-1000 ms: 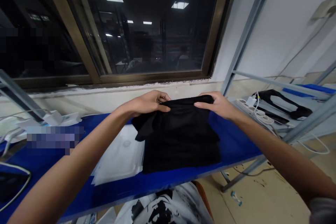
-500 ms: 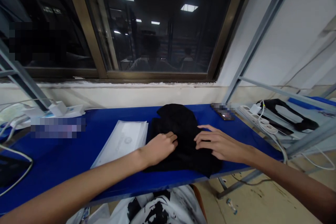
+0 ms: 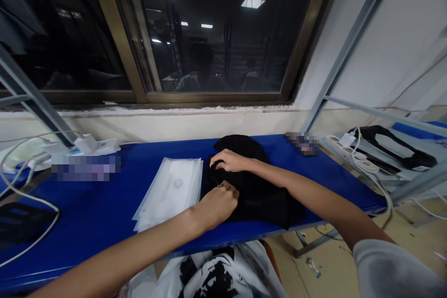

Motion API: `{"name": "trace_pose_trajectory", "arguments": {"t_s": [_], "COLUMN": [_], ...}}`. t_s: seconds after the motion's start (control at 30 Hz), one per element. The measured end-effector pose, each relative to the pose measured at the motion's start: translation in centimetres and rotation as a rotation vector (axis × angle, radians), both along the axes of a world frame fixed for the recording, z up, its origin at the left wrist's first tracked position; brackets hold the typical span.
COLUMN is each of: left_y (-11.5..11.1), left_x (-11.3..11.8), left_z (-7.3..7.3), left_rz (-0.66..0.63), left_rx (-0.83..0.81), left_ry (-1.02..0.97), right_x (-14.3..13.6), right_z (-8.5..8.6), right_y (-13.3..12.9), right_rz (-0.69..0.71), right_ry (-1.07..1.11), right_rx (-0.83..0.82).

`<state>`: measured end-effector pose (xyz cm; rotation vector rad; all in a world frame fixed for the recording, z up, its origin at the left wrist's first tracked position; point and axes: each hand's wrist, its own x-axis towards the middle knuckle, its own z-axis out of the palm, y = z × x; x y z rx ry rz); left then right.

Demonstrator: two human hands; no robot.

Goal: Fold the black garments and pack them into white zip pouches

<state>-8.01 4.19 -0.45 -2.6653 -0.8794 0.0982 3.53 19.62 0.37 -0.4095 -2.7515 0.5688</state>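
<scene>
A black cloth garment lies bunched on the blue table, with its rounded upper part toward the window. My left hand is closed on the garment's left side, fingers curled into the fabric. Just above it, my right hand reaches across the garment and grips cloth near the upper left edge, its fingers bent. The fingertips of both hands are partly hidden in the dark folds. White translucent plastic sleeves lie left of the garment, beside my left forearm.
Power strips with cables and a plug are at the back left. A pixelated item lies at the back right. A metal frame rises at the right, beside a black object on another surface. A window faces me.
My right hand has moved left across the garment, from its right side to the upper left edge, and closed on cloth. My left hand stays on the left side. The view has shifted slightly.
</scene>
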Motion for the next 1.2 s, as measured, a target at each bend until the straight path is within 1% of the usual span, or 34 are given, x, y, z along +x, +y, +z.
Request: {"name": "trace_pose_trajectory", "arguments": {"t_s": [0.07,0.17,0.23,0.3,0.33,0.4,0.47,0.53,0.6,0.67,0.73,0.77,0.8,0.87,0.9,0.93,0.97,1.03,1.07,1.13,1.17,1.2], "left_y": [0.1,0.3,0.5,0.5,0.5,0.2,-0.2,-0.2,0.4,1.5,2.9,3.6,4.2,5.2,5.6,6.0,6.3,7.0,7.3,7.8,8.0,8.0], "left_x": [-0.2,-0.1,0.1,0.3,0.4,0.6,0.8,0.7,0.4,-0.2,-0.8,-1.2,-1.5,-2.2,-2.5,-2.8,-3.1,-3.6,-3.9,-4.3,-4.5,-4.7], "left_z": [-0.2,-0.7,-0.9,-0.7,-0.4,0.7,2.2,3.8,4.7,4.9,4.4,4.1,3.7,3.1,3.0,2.9,2.9,2.9,2.9,2.9,2.9,3.0], "left_rz": [-0.021,-0.038,-0.031,-0.02,-0.012,0.038,0.12,0.187,0.174,0.128,0.107,0.118,0.136,0.166,0.172,0.171,0.166,0.151,0.141,0.121,0.111,0.099], "left_rx": [0.019,0.038,0.026,0.003,-0.01,-0.035,-0.055,-0.02,0.029,0.014,-0.07,-0.113,-0.15,-0.221,-0.257,-0.293,-0.33,-0.407,-0.444,-0.505,-0.527,-0.543], "left_ry": [-0.01,-0.011,-0.014,-0.022,-0.023,-0.015,-0.005,-0.041,-0.1,-0.137,-0.151,-0.17,-0.2,-0.287,-0.337,-0.385,-0.426,-0.485,-0.51,-0.562,-0.586,-0.602], "right_x": [1.0,2.6,2.7,2.1,1.8,1.2,1.0,1.2,1.5,1.6,1.8,2.0,2.4,3.7,4.6,5.6,6.5,8.0,8.5,8.8,8.6,8.4], "right_z": [-0.4,-0.2,-0.1,-0.1,0.0,0.1,0.4,0.4,-0.1,-0.9,-1.6,-1.7,-1.6,-0.8,-0.1,0.7,1.5,2.7,2.9,2.8,2.5,2.3], "right_y": [0.3,0.6,0.7,0.7,0.6,0.3,0.0,-0.3,-0.2,0.2,0.9,1.1,1.3,0.9,0.3,-0.5,-1.6,-4.1,-5.2,-6.9,-7.3,-7.4], "right_rz": [-0.078,-0.172,-0.177,-0.159,-0.144,-0.133,-0.155,-0.188,-0.203,-0.231,-0.281,-0.309,-0.34,-0.371,-0.345,-0.288,-0.187,0.001,0.049,0.071,0.063,0.052], "right_ry": [0.059,0.09,0.052,0.012,-0.008,-0.047,-0.078,-0.086,-0.058,0.052,0.203,0.271,0.326,0.412,0.433,0.429,0.374,0.135,0.016,-0.156,-0.196,-0.204], "right_rx": [-0.006,0.017,0.03,0.046,0.071,0.164,0.269,0.317,0.301,0.211,0.093,0.045,0.014,0.006,0.008,0.016,0.032,0.124,0.215,0.425,0.512,0.561]}}
